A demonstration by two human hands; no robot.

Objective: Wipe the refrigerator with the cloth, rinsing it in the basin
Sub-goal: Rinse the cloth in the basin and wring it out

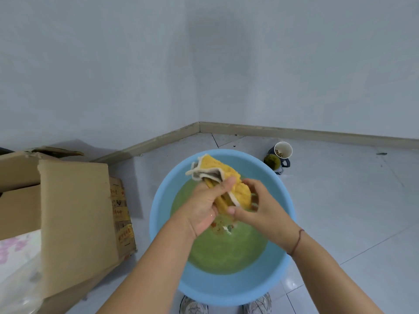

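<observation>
Cloth (235,189): gripped over the basin (167,196), above greenish water.
Left hand (208,207): curled round it.
Right hand (263,209): pinching it.
Cardboard box (74,223): left of basin.

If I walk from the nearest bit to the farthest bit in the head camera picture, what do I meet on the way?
Shoes → blue basin → skirting board → wall. The cups beside the basin's far right rim are left out, as their place in the order is unclear.
</observation>
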